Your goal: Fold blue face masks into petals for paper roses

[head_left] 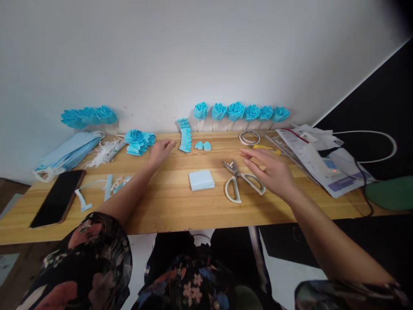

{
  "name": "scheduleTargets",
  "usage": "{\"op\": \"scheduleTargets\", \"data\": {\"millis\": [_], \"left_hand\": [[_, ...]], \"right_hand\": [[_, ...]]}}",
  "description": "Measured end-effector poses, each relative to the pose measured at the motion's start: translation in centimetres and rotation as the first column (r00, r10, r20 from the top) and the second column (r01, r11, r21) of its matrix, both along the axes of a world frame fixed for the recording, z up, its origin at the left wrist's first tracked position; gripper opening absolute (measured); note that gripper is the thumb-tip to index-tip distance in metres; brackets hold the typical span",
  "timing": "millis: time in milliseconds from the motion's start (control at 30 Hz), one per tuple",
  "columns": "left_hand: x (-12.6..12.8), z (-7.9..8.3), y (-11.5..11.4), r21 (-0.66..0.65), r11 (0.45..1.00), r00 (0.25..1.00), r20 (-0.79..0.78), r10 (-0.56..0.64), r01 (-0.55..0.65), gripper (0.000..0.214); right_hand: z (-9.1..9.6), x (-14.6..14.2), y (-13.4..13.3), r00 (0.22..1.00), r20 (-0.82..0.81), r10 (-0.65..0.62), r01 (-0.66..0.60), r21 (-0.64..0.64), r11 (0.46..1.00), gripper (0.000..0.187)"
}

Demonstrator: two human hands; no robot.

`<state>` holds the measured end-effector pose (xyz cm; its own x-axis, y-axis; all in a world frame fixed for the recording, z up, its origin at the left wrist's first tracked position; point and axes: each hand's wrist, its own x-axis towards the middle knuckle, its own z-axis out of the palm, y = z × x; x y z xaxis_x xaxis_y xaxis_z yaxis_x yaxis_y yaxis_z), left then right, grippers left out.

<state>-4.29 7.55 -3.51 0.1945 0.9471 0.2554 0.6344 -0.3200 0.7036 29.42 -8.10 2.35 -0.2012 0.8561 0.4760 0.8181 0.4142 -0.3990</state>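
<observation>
My left hand [162, 151] rests at the table's far side with its fingers curled together, and nothing shows in it. Just left of it lie loose blue flower heads [138, 141]; to its right is a fringed blue strip [185, 135], apart from the fingertips. My right hand [269, 170] hovers over the right side, fingers stretched and thumb apart, holding nothing. Beneath and beside it lie open scissors [238, 175] with pale handles. A folded light-blue fabric square [201, 180] sits left of the scissors. Two small blue cut pieces [203, 146] lie behind it.
Blue flowers on sticks [236, 112] lean along the wall. At left are face masks [69, 150], white ear loops [105, 153], a phone [58, 198] and scraps [108, 187]. At right lie a coil [249, 137], a yellow tool [267, 149], papers [342, 185] and a white device [319, 160].
</observation>
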Motion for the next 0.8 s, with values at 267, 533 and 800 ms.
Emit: {"op": "scheduleTargets", "data": {"millis": [267,533,800], "left_hand": [[1.7,0.4,-3.1,0.015,1.000,0.999,0.051,-0.012,0.012,0.038],[1.7,-1.1,-4.3,-0.059,0.996,0.977,0.209,-0.049,0.062,0.038],[1.9,-1.1,-4.6,-0.113,0.980,0.932,0.343,-0.118,0.166,0.036]], "right_hand": [[-4.6,1.1,-6.3,0.985,0.004,-0.174,0.174,-0.060,0.983,0.029],[-7.3,-2.7,-5.8,0.953,0.130,-0.273,0.292,-0.171,0.941,0.053],[-6.5,-0.9,-4.5,0.875,0.244,-0.418,0.444,-0.062,0.894,0.046]]}}
